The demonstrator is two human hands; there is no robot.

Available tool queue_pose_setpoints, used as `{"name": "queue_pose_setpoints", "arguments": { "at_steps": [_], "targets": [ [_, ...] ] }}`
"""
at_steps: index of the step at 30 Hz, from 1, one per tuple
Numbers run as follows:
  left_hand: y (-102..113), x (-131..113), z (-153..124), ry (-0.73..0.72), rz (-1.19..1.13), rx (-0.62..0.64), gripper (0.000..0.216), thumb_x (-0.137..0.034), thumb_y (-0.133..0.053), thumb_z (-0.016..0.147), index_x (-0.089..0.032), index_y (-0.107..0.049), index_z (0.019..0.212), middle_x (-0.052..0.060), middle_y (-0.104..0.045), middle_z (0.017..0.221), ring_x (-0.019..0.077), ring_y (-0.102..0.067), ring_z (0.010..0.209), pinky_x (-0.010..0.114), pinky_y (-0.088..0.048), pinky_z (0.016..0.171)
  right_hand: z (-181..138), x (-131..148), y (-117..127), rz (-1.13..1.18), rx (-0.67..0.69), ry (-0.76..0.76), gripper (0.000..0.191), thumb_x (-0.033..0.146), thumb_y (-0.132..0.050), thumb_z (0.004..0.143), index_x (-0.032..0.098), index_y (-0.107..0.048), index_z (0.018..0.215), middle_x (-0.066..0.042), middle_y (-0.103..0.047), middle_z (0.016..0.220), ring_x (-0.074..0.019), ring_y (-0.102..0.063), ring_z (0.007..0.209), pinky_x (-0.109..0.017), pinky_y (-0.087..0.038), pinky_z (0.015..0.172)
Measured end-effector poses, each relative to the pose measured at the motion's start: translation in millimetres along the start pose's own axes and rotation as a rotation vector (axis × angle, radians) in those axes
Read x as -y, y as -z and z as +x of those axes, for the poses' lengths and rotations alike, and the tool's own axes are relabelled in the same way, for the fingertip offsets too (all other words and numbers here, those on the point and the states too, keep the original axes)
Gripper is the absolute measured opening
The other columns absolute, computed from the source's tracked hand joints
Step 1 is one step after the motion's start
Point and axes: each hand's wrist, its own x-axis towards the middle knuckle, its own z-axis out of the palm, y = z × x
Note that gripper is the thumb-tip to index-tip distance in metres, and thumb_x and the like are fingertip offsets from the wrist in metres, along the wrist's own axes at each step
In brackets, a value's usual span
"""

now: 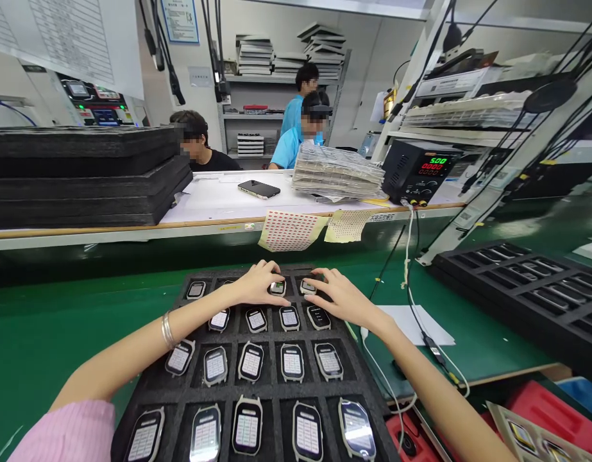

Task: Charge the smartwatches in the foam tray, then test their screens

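A black foam tray (271, 385) lies before me, its compartments holding smartwatch cases without straps. At its far row, my left hand (258, 283) has its thumb and fingers closed around one smartwatch (278, 288). Beside it, my right hand (338, 294) grips another smartwatch (307, 287) between thumb and fingers at the far right corner. My fingers partly cover both watches. Most screens in the nearer rows are lit with a pale grid, such as on the watch (247, 425) in the front row. One watch (319, 317) just below my right hand shows a dark screen.
A second black tray (531, 276) of watches is at right. The shelf ahead carries stacked black foam trays (79, 179), a phone (258, 188), clear plastic trays (337, 172) and a power supply (421, 173). White cables (411, 282) hang at right. Several people sit or stand beyond.
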Motion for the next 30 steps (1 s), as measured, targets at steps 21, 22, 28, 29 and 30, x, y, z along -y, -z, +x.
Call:
{"name": "queue_pose_setpoints", "arguments": {
  "at_steps": [21, 22, 28, 29, 30],
  "targets": [
    [43, 47, -53, 0.207, 0.202, 0.19, 0.021, -0.017, -0.071, 0.062, -0.014, -0.065, 0.081, 0.014, -0.06, 0.097, 0.0339, -0.055, 0.097, 0.045, -0.045, 0.083, 130, 98, -42, -0.186, 0.368, 0.021, 0.02, 0.027, -0.077, 0.073, 0.011, -0.066, 0.08, -0.01, -0.069, 0.091, -0.025, -0.064, 0.089, -0.041, -0.049, 0.081],
    [41, 49, -54, 0.198, 0.168, 0.159, 0.021, -0.015, -0.071, 0.06, -0.013, -0.065, 0.08, 0.015, -0.06, 0.096, 0.0343, -0.055, 0.097, 0.045, -0.044, 0.084, 127, 94, -40, -0.13, 0.343, 0.011, 0.022, 0.025, -0.08, 0.068, 0.011, -0.066, 0.076, -0.011, -0.069, 0.088, -0.0267, -0.064, 0.087, -0.04, -0.049, 0.079],
    [43, 61, -80, 0.179, -0.235, -0.075, 0.029, -0.033, -0.068, 0.07, -0.015, -0.06, 0.092, 0.01, -0.063, 0.095, 0.0275, -0.06, 0.089, 0.042, -0.049, 0.081, 102, 61, -13, 0.429, 0.109, 0.009, 0.044, 0.05, -0.057, 0.086, 0.009, -0.064, 0.098, -0.012, -0.07, 0.089, -0.0228, -0.066, 0.083, -0.028, -0.051, 0.066],
    [45, 59, -84, 0.187, -0.324, -0.115, 0.029, -0.034, -0.064, 0.075, -0.014, -0.058, 0.095, 0.01, -0.064, 0.096, 0.0255, -0.062, 0.089, 0.04, -0.05, 0.081, 98, 58, -8, 0.534, 0.062, 0.012, 0.048, 0.051, -0.046, 0.092, 0.008, -0.06, 0.108, -0.015, -0.068, 0.097, -0.0227, -0.066, 0.088, -0.029, -0.052, 0.068],
    [47, 56, -88, 0.196, -0.408, -0.155, 0.03, -0.035, -0.06, 0.079, -0.014, -0.056, 0.099, 0.011, -0.064, 0.098, 0.024, -0.063, 0.089, 0.039, -0.051, 0.082, 95, 55, -4, 0.634, 0.019, 0.016, 0.052, 0.051, -0.037, 0.095, 0.007, -0.054, 0.116, -0.018, -0.065, 0.107, -0.023, -0.065, 0.094, -0.03, -0.052, 0.072]
  ]
}}
